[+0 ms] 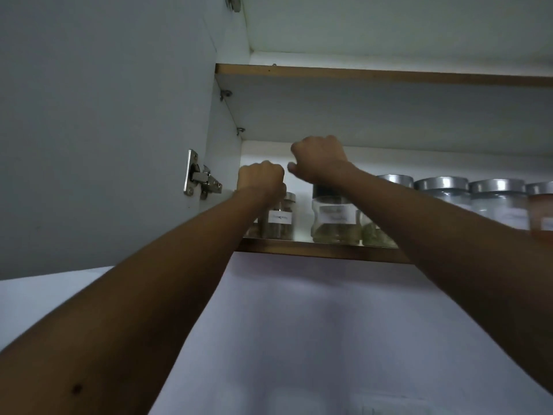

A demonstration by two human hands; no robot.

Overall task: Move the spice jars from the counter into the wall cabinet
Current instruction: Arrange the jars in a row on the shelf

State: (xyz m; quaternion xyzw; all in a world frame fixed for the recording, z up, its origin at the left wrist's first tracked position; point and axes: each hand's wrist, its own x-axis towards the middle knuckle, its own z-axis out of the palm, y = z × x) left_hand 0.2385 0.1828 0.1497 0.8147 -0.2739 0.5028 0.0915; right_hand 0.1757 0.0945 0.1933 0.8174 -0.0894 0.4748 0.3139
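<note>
**Desk:** Can you read any writing on those jars?

**Operator:** I can't. I see a white label point(279, 218) on the small jar point(278, 230) and another white label point(336, 217) on the black-lidded jar point(335, 232). The print on both is too blurred for me to read. The silver-lidded jars point(496, 202) further right also carry pale labels, equally unreadable.

**Desk:** What do the jars look like?

**Operator:** The small jar is clear and narrow with a silver lid and dark brownish contents. The black-lidded jar is wider, clear glass or plastic, part-filled with green dried herbs. Both stand upright near the front edge of the lower shelf point(299, 250) of the open wall cabinet point(227, 139), toward its left end. The silver-lidded jars run on to the right, and the last one holds something reddish.

**Desk:** And the hands?

**Operator:** From below, I see the left hand point(260, 178) reaching in beside the hinge point(200, 178) of the door point(89, 115). Its fingers are curled round the top of the small jar, which stands on the shelf. The right hand point(318, 160) is just above the black lid, curled, with the thumb pointing left. I see it from the back, so I cannot tell whether it holds anything or touches the lid. The two hands are close together, and the right is the higher one.
</note>
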